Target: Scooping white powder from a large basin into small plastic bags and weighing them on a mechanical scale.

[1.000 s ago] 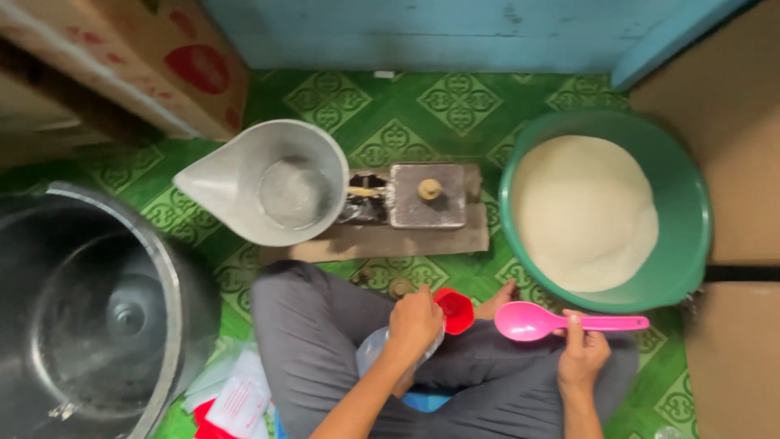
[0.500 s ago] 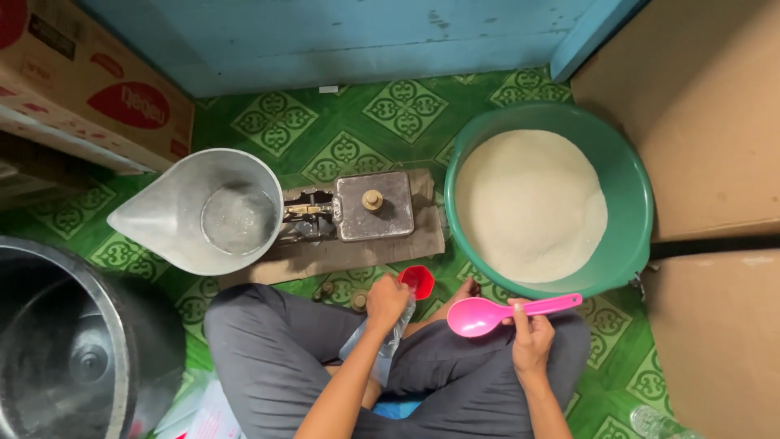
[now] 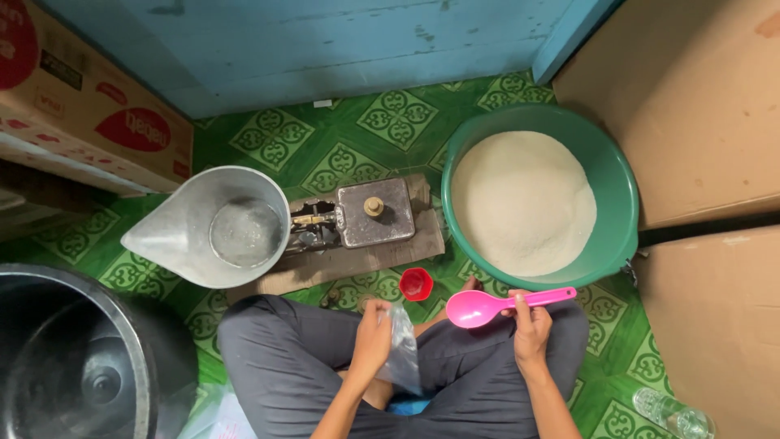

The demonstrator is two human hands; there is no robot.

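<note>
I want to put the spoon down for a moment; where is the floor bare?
Bare green floor lies between the blue wall, the metal scoop and the green basin. By the knees it is crowded: red cup, scale board, basin.

Your left hand (image 3: 372, 337) pinches a clear plastic bag (image 3: 402, 349) over your lap, your right hand (image 3: 530, 325) grips a pink scoop (image 3: 481, 308) beside the green basin (image 3: 621, 215) of white grain (image 3: 522, 202).

Seated cross-legged, both forearms reaching forward over lap. Left hand (image 3: 372, 337) curled, fingers pinching clear plastic bag (image 3: 402, 351) above left knee. Right hand (image 3: 532, 325) closed around handle of pink scoop (image 3: 487, 306), bowl pointing left, thumb on top.
</note>
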